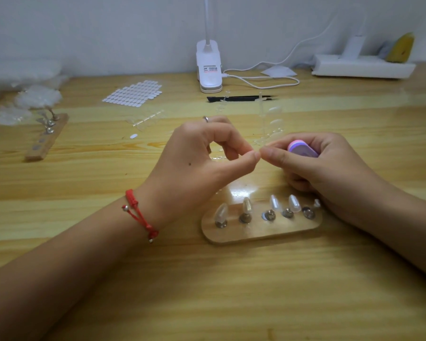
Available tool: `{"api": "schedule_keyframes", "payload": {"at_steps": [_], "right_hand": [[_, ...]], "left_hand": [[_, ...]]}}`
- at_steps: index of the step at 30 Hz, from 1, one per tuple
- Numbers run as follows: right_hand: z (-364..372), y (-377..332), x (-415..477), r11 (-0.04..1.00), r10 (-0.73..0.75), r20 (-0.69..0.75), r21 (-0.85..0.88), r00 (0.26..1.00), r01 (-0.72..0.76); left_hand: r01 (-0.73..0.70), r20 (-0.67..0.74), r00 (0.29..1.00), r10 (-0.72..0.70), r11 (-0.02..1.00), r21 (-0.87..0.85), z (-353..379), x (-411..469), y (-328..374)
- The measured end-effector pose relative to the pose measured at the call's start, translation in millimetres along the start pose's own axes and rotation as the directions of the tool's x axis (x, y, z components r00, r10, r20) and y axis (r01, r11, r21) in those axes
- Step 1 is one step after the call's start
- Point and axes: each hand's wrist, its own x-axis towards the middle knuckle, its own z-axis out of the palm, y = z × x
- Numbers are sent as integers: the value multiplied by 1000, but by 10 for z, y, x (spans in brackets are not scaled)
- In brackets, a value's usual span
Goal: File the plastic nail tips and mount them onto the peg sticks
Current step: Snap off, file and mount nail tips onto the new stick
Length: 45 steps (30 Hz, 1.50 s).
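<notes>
Head view: my feed shows the left hand [202,153] just left of centre, its thumb and forefinger pressed tip to tip. Whatever sits in that pinch is too small and clear for me to make out. A ring [205,118] is on one finger and a red cord bracelet [139,212] on the wrist. The right hand [325,166], at 3 o'clock from it, is curled around a pink-and-purple nail file block [303,148], and its thumb tip touches the left thumb tip.

At 6 o'clock below the hands lies a wooden peg stand [261,230] on the bench [207,291]. It carries a row of metal pegs, with clear nail tips [294,203] mounted upright on them. The rightmost peg is partly hidden by the right hand.

At 12 o'clock behind the hands lie clear sprues of nail tips [271,119], then black tweezers [241,98] and a white clip lamp [209,67]. At 11 o'clock is a sheet of adhesive tabs [133,93]. At 9 o'clock is a second wooden stand [46,139], beside plastic bags [35,94]. At 2 o'clock a power strip [362,67] sits against the wall.
</notes>
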Motion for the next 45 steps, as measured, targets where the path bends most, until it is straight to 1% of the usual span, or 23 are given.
{"api": "schedule_keyframes", "payload": {"at_steps": [3,5,7,9,11,16,21,24,28,31,33,35,38,39,40,41,42,43,45], "right_hand": [[2,-9,0,1000,11,11,13,1000,-11],[-5,-12,1,999,27,19,29,999,-28],[-19,-16,2,996,44,40,78,998,-47],[-31,-29,-1,987,57,74,144,996,-67],[-36,-39,1,981,66,92,176,994,-82],[-41,-48,5,981,78,84,170,993,-91],[-48,-63,-14,988,57,162,135,985,-80],[-36,-60,-17,989,51,144,131,988,-70],[-25,-32,5,986,59,69,150,996,-69],[-25,-26,-5,993,50,47,101,998,-55],[-15,-36,-22,1000,0,34,-13,999,1],[6,-51,-37,990,-52,41,-126,998,57],[-8,-40,-30,979,-36,57,-200,998,47],[-18,-34,-22,987,-14,60,-159,998,23],[-22,-30,-8,999,18,63,-50,998,-15],[-28,-23,13,990,59,81,123,995,-69],[-39,-24,35,951,98,104,285,990,-124],[-55,-21,54,905,125,116,394,985,-161],[-78,-20,68,861,141,120,475,983,-182]], "left_hand": [[-28,-5,1000,28,999,15,5,0,-1],[-18,-2,1000,18,1000,-3,-3,7,-8],[53,17,999,-52,997,-59,-20,22,-25],[157,42,988,-152,974,-164,-39,38,-42],[210,71,977,-199,953,-218,-55,44,-66],[227,164,969,-187,933,-279,-91,36,-74],[268,214,953,-212,921,-281,-77,22,-101],[267,214,954,-209,918,-292,-61,21,-77],[240,119,970,-213,919,-313,-68,35,-51],[190,-34,977,-209,936,-295,-89,23,-85],[95,-153,979,-135,965,-243,-94,10,-86],[0,-255,966,-46,984,-180,-95,1,-72],[-80,-368,929,43,993,-86,-120,-6,-59],[-93,-385,921,59,993,-72,-127,-10,-56],[-101,-387,920,67,993,-68,-123,-11,-50],[-101,-370,927,67,992,-73,-111,-12,-44],[-90,-335,941,54,992,-92,-89,-13,-35],[-65,-284,958,28,991,-121,-63,-15,-26],[25,-156,986,-53,984,-175,-6,-22,-19]]}}
